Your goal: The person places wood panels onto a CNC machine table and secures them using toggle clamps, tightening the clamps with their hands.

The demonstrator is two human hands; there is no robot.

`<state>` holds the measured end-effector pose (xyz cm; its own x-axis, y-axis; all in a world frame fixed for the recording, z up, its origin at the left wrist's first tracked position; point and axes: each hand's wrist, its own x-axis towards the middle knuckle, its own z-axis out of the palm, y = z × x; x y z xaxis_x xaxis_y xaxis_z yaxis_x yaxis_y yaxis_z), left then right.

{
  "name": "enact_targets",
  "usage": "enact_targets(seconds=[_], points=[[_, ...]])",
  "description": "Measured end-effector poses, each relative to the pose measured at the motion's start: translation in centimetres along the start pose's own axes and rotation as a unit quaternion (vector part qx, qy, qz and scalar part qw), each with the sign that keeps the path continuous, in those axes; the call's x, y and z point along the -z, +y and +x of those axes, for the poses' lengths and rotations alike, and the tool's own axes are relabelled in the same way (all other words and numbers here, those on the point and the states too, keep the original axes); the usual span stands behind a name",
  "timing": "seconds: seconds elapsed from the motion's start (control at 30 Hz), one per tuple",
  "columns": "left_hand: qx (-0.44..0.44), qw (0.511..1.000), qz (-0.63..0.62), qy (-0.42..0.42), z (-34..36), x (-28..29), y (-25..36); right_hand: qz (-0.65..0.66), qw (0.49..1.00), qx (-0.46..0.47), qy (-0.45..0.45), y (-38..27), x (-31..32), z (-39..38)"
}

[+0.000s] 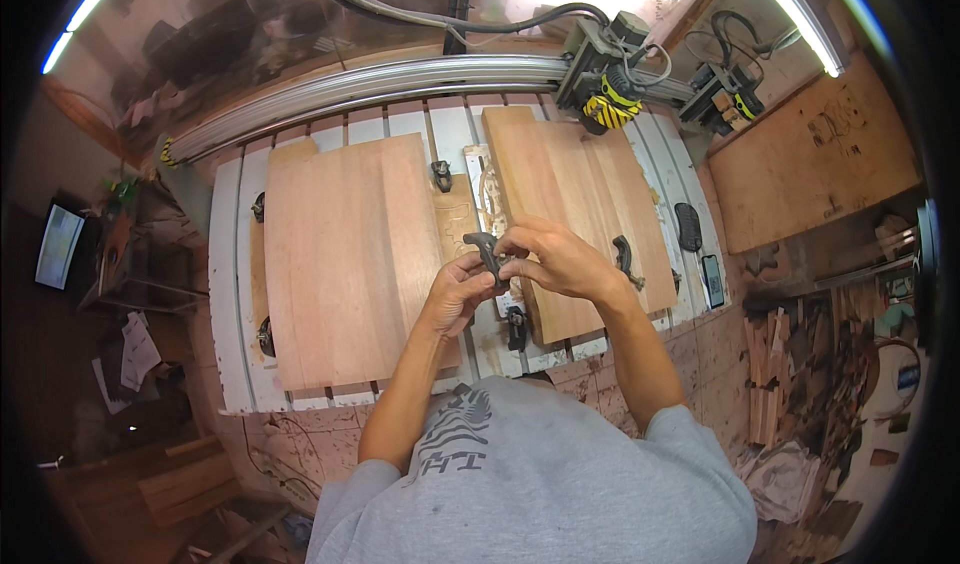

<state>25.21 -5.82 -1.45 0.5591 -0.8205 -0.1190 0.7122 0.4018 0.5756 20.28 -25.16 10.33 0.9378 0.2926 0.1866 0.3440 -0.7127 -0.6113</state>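
Observation:
Between both hands, over the gap separating two wooden panels, is a black hold-down clamp (484, 245) with a curved handle. My left hand (458, 292) grips its lower part with closed fingers. The fingers of my right hand (556, 256) pinch the same clamp from the other side, partly hiding it. A wide wooden panel (345, 264) lies flat to the left, and another wooden panel (590, 214) lies to the right. Other black clamps stand at the panel edges, such as one clamp (441, 174) behind my hands and one clamp (516, 327) in front. A loose black handle (623, 254) rests on the right panel.
Across the back of the slotted white machine bed (235, 364) runs a metal gantry rail (400, 86) with a striped spindle head (610, 109). A black brush (688, 226) and a phone (712, 281) lie at the right edge. A monitor (60, 246) stands far left.

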Motion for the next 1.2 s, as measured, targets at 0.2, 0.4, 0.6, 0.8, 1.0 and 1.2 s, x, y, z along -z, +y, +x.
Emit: enact_targets(seconds=[0.2,0.4,0.6,0.8,1.0,1.2], points=[[0.002,1.000,0.007,0.023,0.4,0.5,-0.6,0.235,0.961,-0.146,0.012,1.5,0.1,-0.3],[-0.076,0.995,0.041,0.058,2.3,1.1,-1.4,0.453,0.842,-0.293,-0.003,2.2,-1.7,0.3],[-0.143,0.945,0.242,0.164,3.9,2.1,-0.4,0.543,0.775,-0.322,0.021,5.2,-3.5,2.1],[-0.275,0.758,0.498,0.319,5.3,6.9,2.3,0.552,0.770,-0.319,0.037,11.4,-4.1,6.9],[-0.323,0.634,0.579,0.399,4.7,11.8,3.6,0.498,0.776,-0.354,0.153,22.6,-6.3,15.7],[-0.316,0.618,0.593,0.408,4.6,11.1,4.0,0.421,0.796,-0.347,0.261,32.4,-10.0,24.7]])
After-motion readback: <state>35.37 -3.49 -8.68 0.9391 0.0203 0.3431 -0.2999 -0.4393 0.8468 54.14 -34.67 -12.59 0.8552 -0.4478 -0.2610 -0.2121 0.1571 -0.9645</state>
